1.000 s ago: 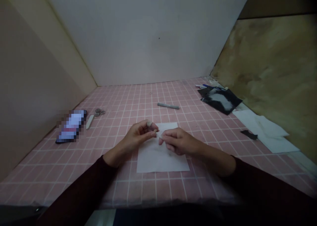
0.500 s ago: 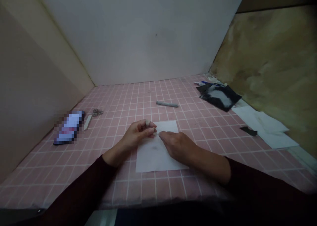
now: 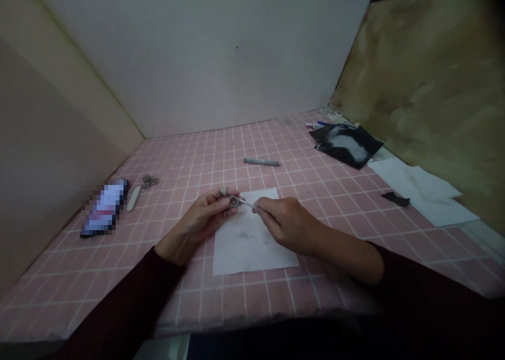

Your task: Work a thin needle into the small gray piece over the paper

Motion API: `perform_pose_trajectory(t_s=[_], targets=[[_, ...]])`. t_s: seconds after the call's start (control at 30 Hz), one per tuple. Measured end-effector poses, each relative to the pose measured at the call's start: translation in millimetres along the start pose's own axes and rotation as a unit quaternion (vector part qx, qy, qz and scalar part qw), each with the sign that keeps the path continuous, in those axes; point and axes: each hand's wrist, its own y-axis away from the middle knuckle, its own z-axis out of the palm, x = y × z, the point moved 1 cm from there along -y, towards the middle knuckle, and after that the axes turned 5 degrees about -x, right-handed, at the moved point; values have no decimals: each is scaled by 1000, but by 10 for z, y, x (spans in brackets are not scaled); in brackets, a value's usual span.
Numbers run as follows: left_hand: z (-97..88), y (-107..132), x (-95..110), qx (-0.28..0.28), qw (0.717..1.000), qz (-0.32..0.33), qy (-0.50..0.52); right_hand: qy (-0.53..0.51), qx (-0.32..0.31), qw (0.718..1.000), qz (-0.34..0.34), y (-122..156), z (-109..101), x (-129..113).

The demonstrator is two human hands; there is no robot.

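Observation:
Over the white paper sheet [image 3: 252, 249], my left hand [image 3: 207, 213] pinches a small grey ring [image 3: 234, 203] between thumb and fingers. A pale band wraps one of its fingertips. My right hand [image 3: 286, 220] is closed around a thin pale stick [image 3: 248, 204], whose far end reaches to the ring; whether it passes inside the ring or only touches its edge, I cannot tell. Grey smudges mark the paper below.
Beyond the paper lies a grey rod [image 3: 261, 162]. Several grey rings [image 3: 149, 181], a flat white strip [image 3: 134, 198] and a phone [image 3: 104, 207] lie at left. Black sheets [image 3: 361, 147] with a whitish patch, white papers [image 3: 437, 207] and a dark scrap [image 3: 395, 198] lie at right.
The hands have drawn slightly apart and turned, so the ring and the stick now show more clearly. The whole view has shifted a little.

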Motion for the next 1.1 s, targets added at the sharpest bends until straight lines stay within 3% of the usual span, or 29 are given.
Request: perform_pose_trajectory(t_s=[0.57, 0.73, 1.1], targets=[[30, 8, 47, -17, 999, -7, 47, -12, 26, 1000, 11, -12, -46, 35], [0, 9, 17, -7, 999, -14, 46, -20, 0, 1000, -5, -6, -6, 24], [44, 1, 11, -17, 1000, -20, 17, 62, -36, 997, -4, 5, 81, 42]])
